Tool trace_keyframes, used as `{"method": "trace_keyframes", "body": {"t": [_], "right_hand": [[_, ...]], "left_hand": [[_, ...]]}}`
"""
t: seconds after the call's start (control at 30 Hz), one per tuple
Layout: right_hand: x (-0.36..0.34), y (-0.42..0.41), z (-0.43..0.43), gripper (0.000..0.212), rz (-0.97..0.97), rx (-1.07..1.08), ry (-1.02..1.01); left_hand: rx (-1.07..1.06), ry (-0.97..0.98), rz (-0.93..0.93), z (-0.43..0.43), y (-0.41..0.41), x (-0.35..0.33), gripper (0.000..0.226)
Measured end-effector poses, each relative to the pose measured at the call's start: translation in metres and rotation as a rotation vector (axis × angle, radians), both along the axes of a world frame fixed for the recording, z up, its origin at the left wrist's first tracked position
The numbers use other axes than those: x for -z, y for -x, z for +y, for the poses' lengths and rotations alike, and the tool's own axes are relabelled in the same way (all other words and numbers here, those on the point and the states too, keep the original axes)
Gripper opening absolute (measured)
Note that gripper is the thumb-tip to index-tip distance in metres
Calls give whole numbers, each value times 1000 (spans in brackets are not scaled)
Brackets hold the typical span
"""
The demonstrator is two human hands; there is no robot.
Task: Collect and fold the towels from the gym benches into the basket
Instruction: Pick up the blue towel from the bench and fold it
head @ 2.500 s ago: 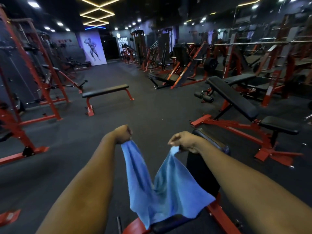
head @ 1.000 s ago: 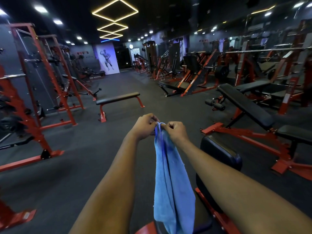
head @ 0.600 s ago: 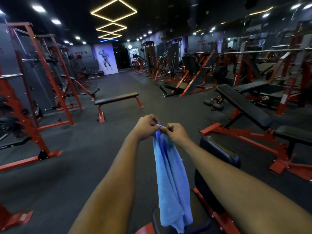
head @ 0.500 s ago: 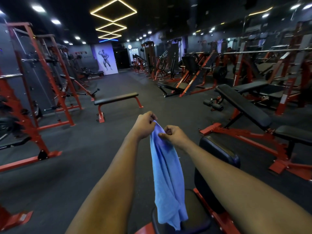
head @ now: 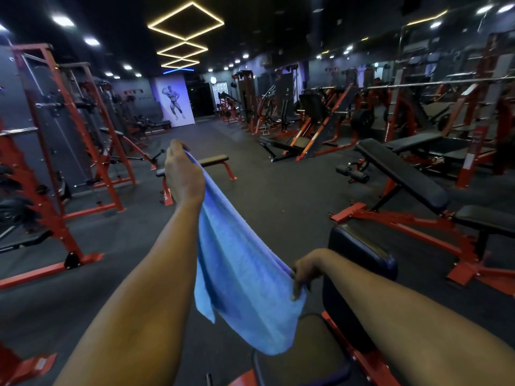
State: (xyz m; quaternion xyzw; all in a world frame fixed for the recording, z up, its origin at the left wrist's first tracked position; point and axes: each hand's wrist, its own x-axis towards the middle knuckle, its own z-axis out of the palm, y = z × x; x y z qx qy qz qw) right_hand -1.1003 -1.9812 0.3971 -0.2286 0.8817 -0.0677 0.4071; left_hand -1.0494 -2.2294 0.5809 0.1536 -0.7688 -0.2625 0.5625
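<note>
Hanging: the blue towel [head: 239, 274] was stretched on a slant across the middle of the frame, doubled over, its loose lower corner drooping at lower centre.
Towel position: it was held in the air above the black seat pad of the near bench [head: 359, 263], whose red frame showed at the bottom edge; whether the low corner touched the pad I could not tell.
Left hand: the left hand [head: 182, 174] was raised at centre left, closed around the towel's upper end, the cloth emerging from between thumb and fingers.
Right hand: the right hand [head: 306, 271] was low at centre right, fingers curled down and pinching the towel's lower edge.
Arm pose: both forearms were extended forward from the bottom corners, the left reaching high and far, the right bent lower and nearer.
Risk: the right-hand pinch looked shallow, so the edge could slip free and the layers slide out of line, judging by how little cloth it held.
Second risk: the hanging corner could drag on the bench and spoil the fold.
Basket: none was visible.
Surroundings: a flat bench [head: 211, 161] stood beyond the left hand, an incline bench [head: 401, 171] at right, red racks [head: 69, 135] at left.
</note>
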Motion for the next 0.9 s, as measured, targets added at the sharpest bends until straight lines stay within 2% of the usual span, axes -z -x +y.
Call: {"method": "trace_keyframes", "body": {"t": [0.07,0.17,0.2,0.3,0.37,0.47,0.53,0.63,0.67,0.77,0.9], "right_hand": [[7,-5,5,56,-17,40,-105],[6,-2,15,79,79,196,114],[4,2,19,72,152,231,185],[-2,17,33,23,447,403,292],[-2,32,43,18,554,575,361],[-20,34,45,19,610,725,485],[-31,34,43,17,597,711,455],[-37,31,43,32,596,567,221],[-37,29,43,31,633,527,150],[-33,20,43,11,807,414,53],[-23,15,43,14,854,282,-12]], "left_hand": [[-51,3,20,-5,-7,-2,37],[-183,-23,-33,-19,-12,6,30],[-230,-44,-66,-26,-13,12,30],[-339,-132,-181,-48,-18,34,33],[-389,-186,-248,-60,-22,51,34],[-388,-238,-291,-67,-27,74,30],[-370,-254,-289,-66,-29,83,28],[-353,-251,-283,-59,-29,91,28],[-346,-245,-280,-56,-29,93,28],[-298,-215,-283,-47,-27,98,31],[-271,-185,-242,-44,-27,101,33]]}}
